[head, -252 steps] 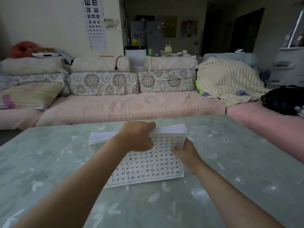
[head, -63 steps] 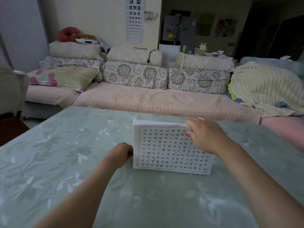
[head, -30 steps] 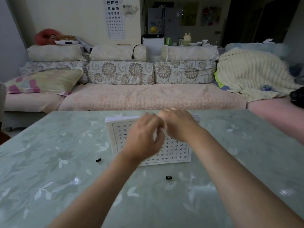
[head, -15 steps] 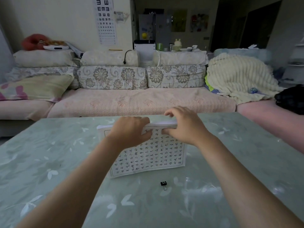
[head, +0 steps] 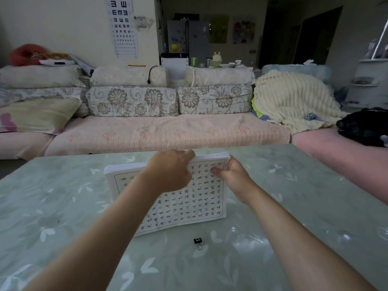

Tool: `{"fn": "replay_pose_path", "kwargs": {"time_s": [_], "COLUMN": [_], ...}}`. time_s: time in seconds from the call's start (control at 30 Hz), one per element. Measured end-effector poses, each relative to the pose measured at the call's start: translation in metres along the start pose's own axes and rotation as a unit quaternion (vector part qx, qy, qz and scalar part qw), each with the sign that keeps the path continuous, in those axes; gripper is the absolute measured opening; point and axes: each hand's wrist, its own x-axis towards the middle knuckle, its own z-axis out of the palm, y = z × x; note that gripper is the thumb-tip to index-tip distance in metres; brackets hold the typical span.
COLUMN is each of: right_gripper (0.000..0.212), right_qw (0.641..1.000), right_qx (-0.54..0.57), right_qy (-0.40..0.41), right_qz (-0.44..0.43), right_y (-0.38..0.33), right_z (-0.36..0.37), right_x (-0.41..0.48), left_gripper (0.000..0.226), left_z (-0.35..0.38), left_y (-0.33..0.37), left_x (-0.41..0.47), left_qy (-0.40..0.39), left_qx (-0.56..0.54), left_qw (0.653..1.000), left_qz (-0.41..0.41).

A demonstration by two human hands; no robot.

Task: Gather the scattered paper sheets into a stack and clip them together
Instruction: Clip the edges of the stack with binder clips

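A thick stack of white paper sheets (head: 190, 208), its top page printed with a grid of characters, lies on the green table (head: 63, 206) with its far edge raised. My left hand (head: 170, 171) lies over the middle of the far edge, fingers curled round it. My right hand (head: 233, 175) holds the far right corner, thumb on the top page and fingers behind the edge. A small black binder clip (head: 198, 241) sits on the table just in front of the stack, apart from both hands. My left hand hides whatever is on the far edge.
A long pink sofa (head: 168, 133) with floral cushions runs behind the table's far edge. A cream blanket (head: 294, 99) and a black bundle (head: 365, 127) lie at its right end. The table has a glossy leaf-patterned cover.
My right hand has slid from the middle of the far edge to the far right corner. My left hand has moved right along that edge. The clip has stayed where it was.
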Motion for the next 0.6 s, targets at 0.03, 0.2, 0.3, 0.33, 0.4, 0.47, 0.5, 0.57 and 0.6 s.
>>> {"fn": "replay_pose_path", "kwargs": {"time_s": [0.03,0.2,0.3,0.33,0.4,0.47,0.5,0.57,0.6], "right_gripper": [0.029,0.028,0.021,0.020,0.016,0.013,0.013,0.015,0.015], "right_qw": [1.000,1.000,1.000,1.000,1.000,1.000,1.000,0.999,0.999], "right_qx": [0.001,-0.006,0.012,0.014,0.005,0.002,0.001,-0.008,-0.017], "right_qy": [-0.005,-0.010,-0.001,0.005,0.015,0.019,0.021,0.023,0.026], "right_qz": [-0.005,-0.028,-0.019,-0.019,-0.024,-0.024,-0.023,-0.026,-0.030], "right_y": [0.001,0.002,0.002,0.003,0.003,0.003,0.003,0.004,0.004], "right_z": [0.000,0.000,-0.002,-0.002,-0.002,0.001,0.002,0.003,0.003], "right_x": [0.000,-0.002,-0.003,-0.003,-0.004,-0.005,-0.005,-0.005,-0.006], "left_gripper": [0.029,0.031,0.030,0.029,0.027,0.026,0.026,0.026,0.026], "left_z": [0.002,0.009,0.009,0.008,0.008,0.009,0.010,0.011,0.011], "left_y": [0.010,0.023,0.020,0.021,0.024,0.028,0.030,0.031,0.030], "left_x": [0.005,0.022,0.023,0.023,0.025,0.026,0.026,0.027,0.027], "left_qy": [0.011,0.027,0.014,0.013,0.015,0.023,0.028,0.028,0.024], "left_qx": [-0.001,0.017,0.014,0.016,0.023,0.028,0.030,0.027,0.024], "left_qw": [1.000,0.999,1.000,1.000,1.000,0.999,0.999,0.999,0.999], "left_qz": [0.003,-0.003,-0.001,-0.003,-0.007,-0.007,-0.008,-0.012,-0.014]}}
